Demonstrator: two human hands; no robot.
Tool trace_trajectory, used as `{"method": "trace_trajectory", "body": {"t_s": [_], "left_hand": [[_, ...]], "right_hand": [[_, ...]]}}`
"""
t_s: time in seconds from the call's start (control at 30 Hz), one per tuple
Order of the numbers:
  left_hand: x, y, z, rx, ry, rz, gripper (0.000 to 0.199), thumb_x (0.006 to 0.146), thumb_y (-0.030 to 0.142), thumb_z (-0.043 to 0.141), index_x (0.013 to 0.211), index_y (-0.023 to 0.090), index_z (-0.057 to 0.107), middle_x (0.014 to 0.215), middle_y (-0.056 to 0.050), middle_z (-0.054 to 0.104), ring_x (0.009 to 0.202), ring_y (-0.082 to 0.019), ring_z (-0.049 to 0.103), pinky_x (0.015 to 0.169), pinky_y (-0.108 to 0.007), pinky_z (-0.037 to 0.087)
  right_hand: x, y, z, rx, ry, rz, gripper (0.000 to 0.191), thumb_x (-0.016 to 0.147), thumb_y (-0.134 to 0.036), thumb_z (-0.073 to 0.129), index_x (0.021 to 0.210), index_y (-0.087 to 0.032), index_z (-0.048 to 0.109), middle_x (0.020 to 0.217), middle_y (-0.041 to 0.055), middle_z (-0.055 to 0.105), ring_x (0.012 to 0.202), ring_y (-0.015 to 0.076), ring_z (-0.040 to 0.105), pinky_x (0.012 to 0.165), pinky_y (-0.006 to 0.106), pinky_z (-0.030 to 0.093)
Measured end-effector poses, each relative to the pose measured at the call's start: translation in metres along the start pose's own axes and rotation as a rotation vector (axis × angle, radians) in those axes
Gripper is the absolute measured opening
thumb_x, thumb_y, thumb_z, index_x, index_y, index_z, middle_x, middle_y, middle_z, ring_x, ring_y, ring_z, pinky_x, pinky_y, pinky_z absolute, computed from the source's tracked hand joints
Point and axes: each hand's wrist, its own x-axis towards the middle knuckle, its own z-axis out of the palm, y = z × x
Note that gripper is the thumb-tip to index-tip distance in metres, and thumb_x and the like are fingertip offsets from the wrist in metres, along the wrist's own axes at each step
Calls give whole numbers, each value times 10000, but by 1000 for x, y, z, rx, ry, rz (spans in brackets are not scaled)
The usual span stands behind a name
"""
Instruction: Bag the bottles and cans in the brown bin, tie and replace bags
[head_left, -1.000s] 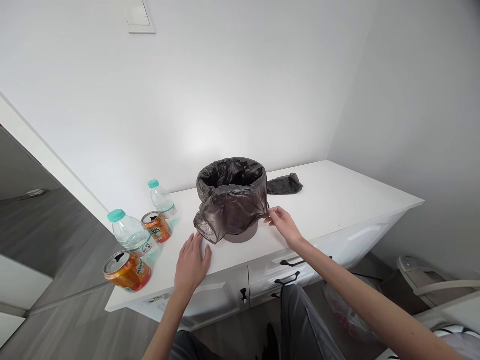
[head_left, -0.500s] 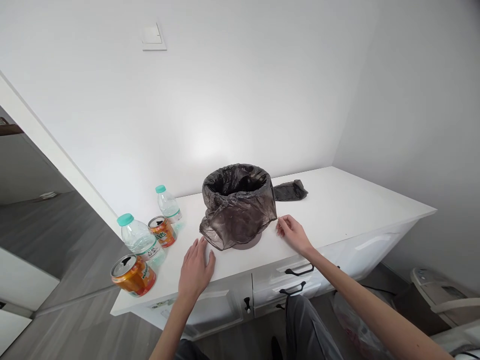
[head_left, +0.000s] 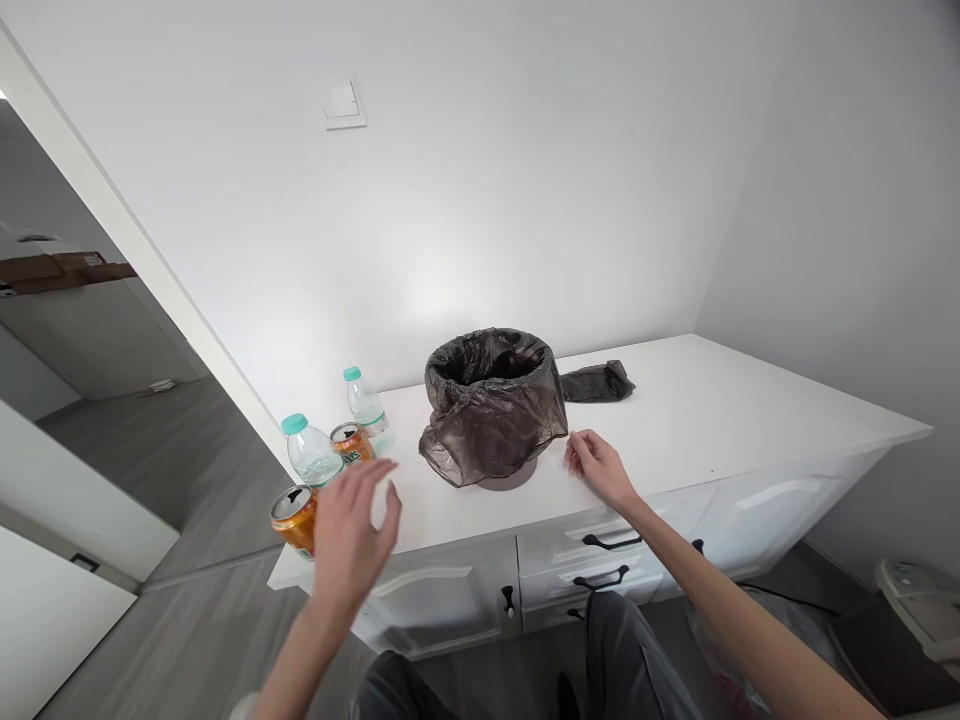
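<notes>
My left hand (head_left: 352, 530) is raised over the counter's left front, fingers apart and holding nothing. It covers part of the front orange drink can (head_left: 294, 512) and is close to a clear plastic bottle with a teal cap (head_left: 311, 455). Behind these stand a second orange can (head_left: 351, 440) and another teal-capped bottle (head_left: 366, 402). A round bin lined with a dark translucent garbage bag (head_left: 495, 425) stands mid-counter, the bag's edge folded down outside. Beside its lower right corner rests my right hand (head_left: 598, 468), fingers curled in, with nothing visible in them.
A folded dark plastic bag (head_left: 598, 383) lies behind and right of the bin. The white counter (head_left: 742, 410) meets a wall with a light switch (head_left: 344, 105). Drawer handles (head_left: 611, 541) stick out below the front edge. A doorway opens at the left.
My left hand has lifted off the counter beside the bin and moved left toward the cans and bottles. My right hand stays beside the bag. The view has turned slightly left.
</notes>
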Motion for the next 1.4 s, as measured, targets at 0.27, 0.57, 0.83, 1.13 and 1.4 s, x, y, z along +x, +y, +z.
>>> {"method": "trace_trajectory", "body": {"t_s": [0.27, 0.57, 0.83, 1.13, 1.4], "left_hand": [[152, -28, -75, 287, 152, -69, 471, 995, 356, 387, 1383, 158, 567, 1409, -173, 589, 1375, -394, 448, 1121, -578, 343], [220, -49, -29, 294, -225, -167, 462, 1014, 365, 366, 1352, 157, 602, 1325, -203, 656, 1119, -339, 687, 944, -475, 534], [205, -19, -58, 117, 10, 22, 433, 1052, 364, 421, 1463, 258, 511, 1416, -129, 626, 1186, -313, 666, 959, -447, 545], [218, 123, -189, -390, 567, 301, 299, 987, 287, 661, 1262, 174, 630, 1180, -48, 737, 1071, -155, 716, 983, -328, 590], [233, 148, -156, -286, -4, 175, 343, 900, 401, 692, 1200, 237, 661, 1136, -56, 777, 952, -258, 772, 872, -394, 613]], "right_hand": [[1, 11, -1, -9, -21, -36, 519, 926, -764, 510, 830, -260, 585, 731, 23, 700, 583, 210, 604, 655, 357, 475], [10, 11, 1, -3, -26, -55, 487, 963, -719, 481, 826, -261, 572, 701, 14, 690, 569, 209, 613, 665, 356, 491], [8, 9, -1, -24, -50, -39, 514, 956, -732, 464, 821, -249, 579, 714, 18, 700, 571, 191, 629, 670, 332, 502], [7, 15, -2, -18, -28, -53, 467, 981, -675, 475, 828, -246, 578, 722, 5, 693, 563, 180, 626, 680, 323, 498], [10, 14, -4, -12, -16, -71, 483, 976, -690, 465, 817, -247, 575, 711, 11, 708, 550, 179, 634, 679, 326, 511]]}}
